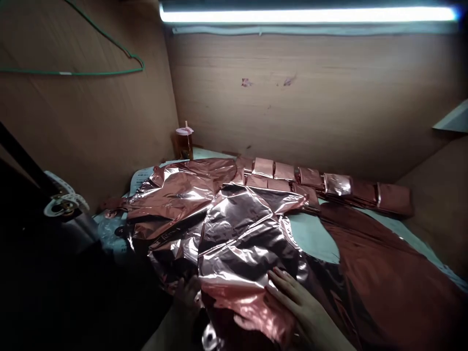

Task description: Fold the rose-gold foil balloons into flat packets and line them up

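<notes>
A shiny rose-coloured foil sheet [244, 243] lies crumpled across the middle, its lower part near me. On its lower right rests my right hand [298, 302], fingers stretched out flat over the foil. My left hand [187, 292] is at the foil's lower left edge, in shadow; its fingers are too dark to tell what they hold. Another rose foil piece [171, 195] spreads out behind to the left. Darker red foil [387, 273] extends to the right. Folded foil packets [285, 171] lie in rows along the back.
A cup with a pink lid [185, 144] stands in the back left corner. A green hanger [98, 73] hangs at the left wall. White straps [66, 200] sit over a dark object at the left. A lit tube [307, 14] runs along the top.
</notes>
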The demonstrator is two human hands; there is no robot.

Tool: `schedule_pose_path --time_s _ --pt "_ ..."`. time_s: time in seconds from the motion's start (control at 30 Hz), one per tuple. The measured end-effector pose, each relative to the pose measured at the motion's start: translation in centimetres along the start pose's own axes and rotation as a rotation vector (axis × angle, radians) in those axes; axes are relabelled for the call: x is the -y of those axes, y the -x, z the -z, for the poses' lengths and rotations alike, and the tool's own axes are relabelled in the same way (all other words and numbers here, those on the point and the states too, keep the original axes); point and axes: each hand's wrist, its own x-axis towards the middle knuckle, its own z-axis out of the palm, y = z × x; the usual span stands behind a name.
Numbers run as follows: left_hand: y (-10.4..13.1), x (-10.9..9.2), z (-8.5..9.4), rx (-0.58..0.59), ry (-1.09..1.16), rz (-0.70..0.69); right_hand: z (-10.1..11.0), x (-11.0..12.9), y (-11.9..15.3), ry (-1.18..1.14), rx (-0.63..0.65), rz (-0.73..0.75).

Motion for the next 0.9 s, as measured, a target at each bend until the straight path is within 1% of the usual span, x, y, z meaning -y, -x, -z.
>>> schedule_pose_path --time_s 0.07,0.1,0.13,0.17,0.2,0.23,0.27,0.3,0.33,0.37,0.4,0.43,0.5,0.6,0.67,0.73,0.77,0.8,0.83,0.87,0.9 --pt "-1.7 0.0 0.9 0.052 0.012 -0.090 0.4 1.3 1.2 -0.044 -0.029 0.016" --pt "-3.0 -0.3 1.4 0.093 0.058 -0.120 0.6 1.5 1.5 -0.069 -0.044 0.012" --pt "-4.4 -0.7 1.8 0.153 0.133 -0.117 0.7 1.5 1.7 -0.104 -0.065 0.004" --pt "-5.7 -1.0 2.2 0.207 0.231 -0.057 0.7 1.2 1.6 -0.157 -0.093 -0.015" --pt "-7.1 -1.2 2.6 0.241 0.332 0.051 0.6 0.8 1.3 -0.227 -0.119 -0.068" --pt "-8.2 -1.3 2.8 0.252 0.409 0.189 0.5 0.3 0.8 -0.305 -0.145 -0.159" --pt "-9.3 -1.2 2.9 0.239 0.452 0.328 0.4 -0.3 0.2 -0.380 -0.170 -0.281" --pt "-10.2 -1.0 2.9 0.200 0.462 0.442 0.2 -0.9 -0.5 -0.435 -0.192 -0.426" --pt "-10.9 -0.7 2.8 0.140 0.447 0.525 -0.1 -1.5 -1.2 -0.456 -0.216 -0.577" --pt "-11.5 -0.4 2.5 0.085 0.420 0.580 -0.3 -2.0 -1.9 -0.445 -0.240 -0.711" --pt "-11.8 -0.1 2.2 0.052 0.397 0.621 -0.5 -2.4 -2.5 -0.421 -0.263 -0.810" --pt "-12.1 0.2 1.9 0.032 0.380 0.665 -0.7 -2.7 -3.1 -0.400 -0.278 -0.877" --pt "-12.1 0.5 1.3 0.024 0.342 0.710 -1.1 -3.1 -3.7 -0.356 -0.257 -0.977" --pt "-11.6 0.2 0.7 0.036 0.210 0.649 -1.6 -2.8 -3.7 -0.215 -0.175 -1.088" --pt "-11.6 -0.7 0.2 0.048 -0.010 0.618 -2.2 -2.3 -3.4 -0.089 -0.165 -1.110" --pt "-12.1 -2.2 -0.8 0.011 -0.305 0.550 -2.9 -1.8 -3.4 0.004 -0.194 -1.073" --pt "-12.5 -3.1 -1.5 -0.008 -0.422 0.470 -3.2 -1.5 -3.4 0.045 -0.209 -1.043" --pt "-12.9 -4.0 -2.4 0.000 -0.486 0.360 -3.5 -1.4 -3.5 0.085 -0.215 -1.012" --pt "-13.4 -4.8 -3.4 0.051 -0.489 0.236 -3.7 -1.2 -3.6 0.125 -0.211 -0.984" --pt "-13.8 -5.5 -4.3 0.144 -0.443 0.121 -3.7 -1.2 -3.6 0.161 -0.204 -0.956" --pt "-14.1 -6.0 -5.2 0.249 -0.384 0.045 -3.5 -1.1 -3.6 0.197 -0.200 -0.930"
